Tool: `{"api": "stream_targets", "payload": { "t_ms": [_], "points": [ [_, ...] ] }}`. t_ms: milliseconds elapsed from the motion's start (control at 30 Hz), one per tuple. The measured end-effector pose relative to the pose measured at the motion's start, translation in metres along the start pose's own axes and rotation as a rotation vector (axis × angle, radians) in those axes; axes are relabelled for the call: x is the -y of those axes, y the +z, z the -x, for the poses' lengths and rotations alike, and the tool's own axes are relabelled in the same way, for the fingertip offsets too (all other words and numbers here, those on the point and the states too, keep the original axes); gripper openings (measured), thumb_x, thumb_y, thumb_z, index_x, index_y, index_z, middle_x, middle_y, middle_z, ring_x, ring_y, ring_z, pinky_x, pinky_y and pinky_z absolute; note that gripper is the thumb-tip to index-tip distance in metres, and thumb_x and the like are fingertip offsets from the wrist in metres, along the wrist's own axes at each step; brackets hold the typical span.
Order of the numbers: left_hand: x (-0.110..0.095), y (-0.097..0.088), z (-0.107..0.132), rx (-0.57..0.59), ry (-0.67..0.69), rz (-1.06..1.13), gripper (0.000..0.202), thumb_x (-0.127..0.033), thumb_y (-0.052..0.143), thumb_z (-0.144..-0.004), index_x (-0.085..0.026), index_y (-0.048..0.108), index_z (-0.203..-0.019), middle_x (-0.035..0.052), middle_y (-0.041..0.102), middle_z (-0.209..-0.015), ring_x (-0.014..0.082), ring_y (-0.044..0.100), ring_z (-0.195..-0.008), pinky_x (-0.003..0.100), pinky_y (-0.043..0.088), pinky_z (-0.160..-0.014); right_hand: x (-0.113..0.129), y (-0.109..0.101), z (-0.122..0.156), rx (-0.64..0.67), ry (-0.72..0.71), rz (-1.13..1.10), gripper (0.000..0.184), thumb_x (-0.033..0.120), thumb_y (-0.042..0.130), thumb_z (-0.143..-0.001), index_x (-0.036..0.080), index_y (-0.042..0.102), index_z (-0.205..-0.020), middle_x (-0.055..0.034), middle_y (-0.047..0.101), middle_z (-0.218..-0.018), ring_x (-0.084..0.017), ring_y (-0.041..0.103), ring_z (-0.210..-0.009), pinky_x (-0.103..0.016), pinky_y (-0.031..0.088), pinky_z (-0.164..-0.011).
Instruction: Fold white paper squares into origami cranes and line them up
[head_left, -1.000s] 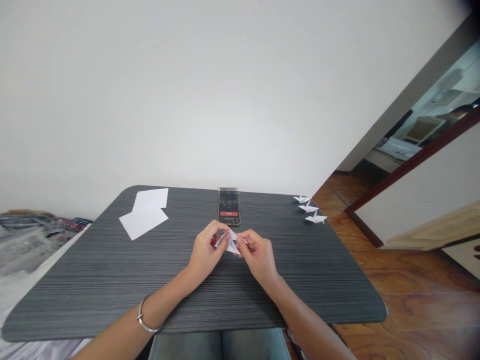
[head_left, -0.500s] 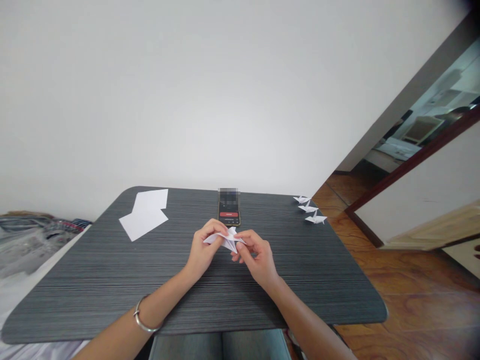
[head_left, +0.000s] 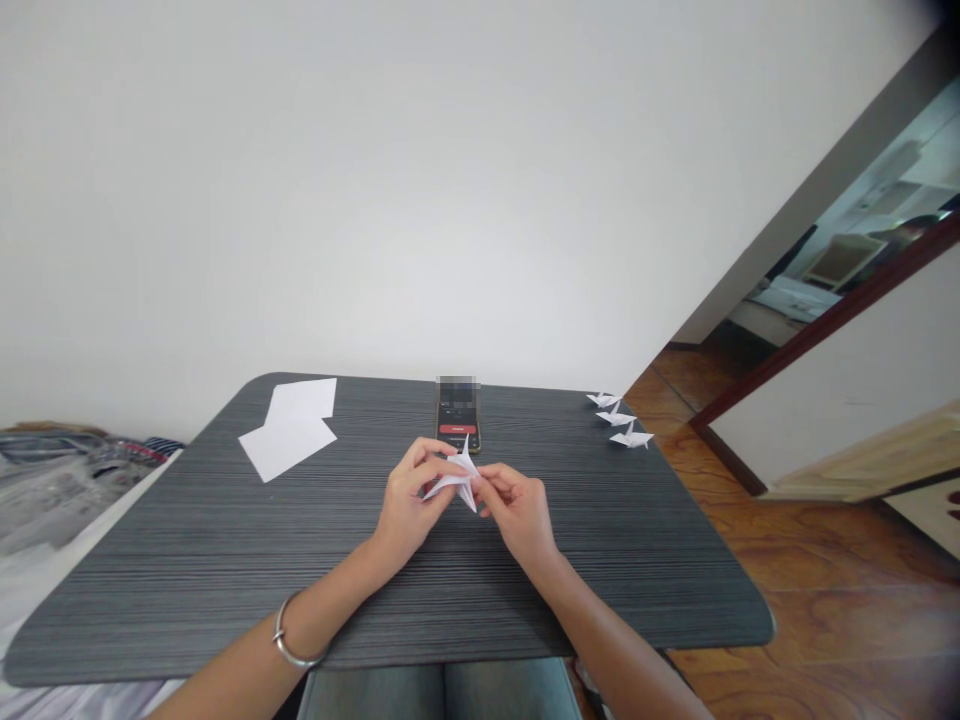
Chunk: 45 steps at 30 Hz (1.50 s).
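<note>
Between my two hands is a white folded paper crane [head_left: 466, 463], held above the middle of the table. One thin point of it sticks up away from me and another points down toward me. My left hand [head_left: 411, 497] pinches its left wing between thumb and fingers. On the other side, my right hand [head_left: 517, 510] grips the right part of the crane with thumb and index finger, covering that part. Just beyond the crane a phone [head_left: 458, 415] lies on the table, its lower edge partly hidden by the paper and my fingers.
Three finished-looking paper cranes [head_left: 631, 438] stand in a row at the table's far right. Blank white paper sheets [head_left: 289, 447] overlap at the far left. The dark wood-grain table [head_left: 600, 570] meets a white wall [head_left: 480, 200] at the back. Plastic-wrapped items [head_left: 67, 480] lie left of the table.
The crane has turned and its folded points have spread, with one thin point now standing up. My right fingers have closed in on its right side; my left hand has shifted slightly.
</note>
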<state>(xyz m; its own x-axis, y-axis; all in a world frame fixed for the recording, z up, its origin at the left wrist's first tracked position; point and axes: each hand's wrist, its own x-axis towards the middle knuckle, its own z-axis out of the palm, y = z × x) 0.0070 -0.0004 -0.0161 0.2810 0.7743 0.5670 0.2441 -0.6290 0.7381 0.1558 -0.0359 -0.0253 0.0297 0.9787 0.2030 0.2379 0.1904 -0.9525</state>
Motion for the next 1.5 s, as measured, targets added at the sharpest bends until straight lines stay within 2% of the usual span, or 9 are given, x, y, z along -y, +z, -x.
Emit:
{"api": "stream_targets", "payload": {
  "t_ms": [67,133,267,400,567,867,1100,1267,1500],
  "points": [
    [-0.002,-0.001,-0.001,0.014,-0.009,0.005,0.015,-0.018,0.06,-0.071,-0.019,0.063,-0.086,0.0078,0.054,-0.098,0.0163,0.053,-0.08,0.023,0.043,-0.055,-0.002,-0.002,0.0,-0.057,-0.058,0.092,0.022,0.037,0.049,-0.081,0.021,0.064,-0.086,-0.0015,0.067,-0.062,-0.016,0.061,-0.053,-0.027,0.051,-0.05],
    [-0.004,-0.002,-0.002,0.027,-0.006,0.019,0.028,-0.021,0.065,-0.067,-0.019,0.059,-0.095,0.0095,0.053,-0.104,0.0211,0.051,-0.093,0.025,0.045,-0.06,-0.003,-0.005,-0.001,-0.119,-0.124,0.2,0.022,0.035,0.048,-0.082,0.022,0.064,-0.09,-0.0023,0.068,-0.065,-0.017,0.062,-0.054,-0.027,0.05,-0.053],
    [-0.009,-0.005,-0.003,0.044,-0.036,0.105,0.031,-0.025,0.059,-0.072,-0.018,0.056,-0.102,0.0109,0.052,-0.108,0.0209,0.051,-0.095,0.026,0.046,-0.064,-0.001,-0.009,-0.001,-0.178,-0.242,0.442,0.023,0.029,0.044,-0.085,0.022,0.064,-0.094,-0.0038,0.07,-0.073,-0.017,0.064,-0.059,-0.024,0.047,-0.057],
    [-0.01,-0.005,-0.002,0.046,-0.114,0.194,0.021,-0.023,0.056,-0.076,-0.018,0.06,-0.096,0.0105,0.051,-0.108,0.0214,0.051,-0.099,0.026,0.049,-0.067,0.0,-0.009,0.001,-0.164,-0.311,0.567,0.026,0.027,0.042,-0.087,0.021,0.064,-0.098,-0.0055,0.071,-0.079,-0.016,0.065,-0.06,-0.023,0.045,-0.056],
    [-0.009,-0.002,-0.003,0.014,-0.174,0.238,0.017,-0.021,0.057,-0.075,-0.018,0.063,-0.091,0.0091,0.056,-0.104,0.0208,0.054,-0.099,0.029,0.051,-0.073,-0.001,-0.008,0.001,-0.121,-0.34,0.584,0.028,0.027,0.04,-0.088,0.02,0.063,-0.103,-0.0072,0.07,-0.087,-0.018,0.066,-0.067,-0.025,0.047,-0.06],
    [-0.007,-0.002,-0.004,-0.033,-0.215,0.214,0.018,-0.019,0.06,-0.073,-0.018,0.067,-0.089,0.0076,0.066,-0.097,0.021,0.059,-0.095,0.035,0.045,-0.086,-0.002,-0.006,0.005,-0.121,-0.443,0.679,0.025,0.024,0.042,-0.088,0.02,0.063,-0.101,-0.0063,0.071,-0.083,-0.017,0.065,-0.063,-0.024,0.047,-0.058],
    [-0.008,-0.002,-0.006,-0.024,-0.248,0.266,0.017,-0.02,0.06,-0.073,-0.017,0.069,-0.088,0.0084,0.067,-0.098,0.0219,0.058,-0.098,0.037,0.044,-0.089,0.002,-0.004,0.007,-0.141,-0.468,0.661,0.024,0.021,0.043,-0.087,0.018,0.062,-0.102,-0.0062,0.071,-0.081,-0.016,0.065,-0.062,-0.024,0.048,-0.058],
    [-0.007,-0.002,-0.006,-0.039,-0.228,0.226,0.016,-0.02,0.061,-0.073,-0.018,0.069,-0.085,0.0075,0.068,-0.096,0.0218,0.06,-0.095,0.036,0.046,-0.087,0.0,-0.001,0.006,-0.182,-0.421,0.586,0.037,0.025,0.048,-0.084,0.015,0.05,-0.12,-0.0052,0.071,-0.077,-0.015,0.065,-0.058,-0.024,0.05,-0.06],
    [-0.004,-0.002,-0.001,-0.059,-0.125,0.092,0.015,-0.018,0.059,-0.074,-0.017,0.069,-0.085,0.0059,0.069,-0.093,0.0183,0.064,-0.088,0.031,0.049,-0.082,-0.004,0.004,0.006,-0.174,-0.474,0.608,0.034,0.026,0.049,-0.084,0.013,0.055,-0.114,-0.0057,0.071,-0.074,-0.013,0.063,-0.054,-0.021,0.048,-0.057]
  ]
}}
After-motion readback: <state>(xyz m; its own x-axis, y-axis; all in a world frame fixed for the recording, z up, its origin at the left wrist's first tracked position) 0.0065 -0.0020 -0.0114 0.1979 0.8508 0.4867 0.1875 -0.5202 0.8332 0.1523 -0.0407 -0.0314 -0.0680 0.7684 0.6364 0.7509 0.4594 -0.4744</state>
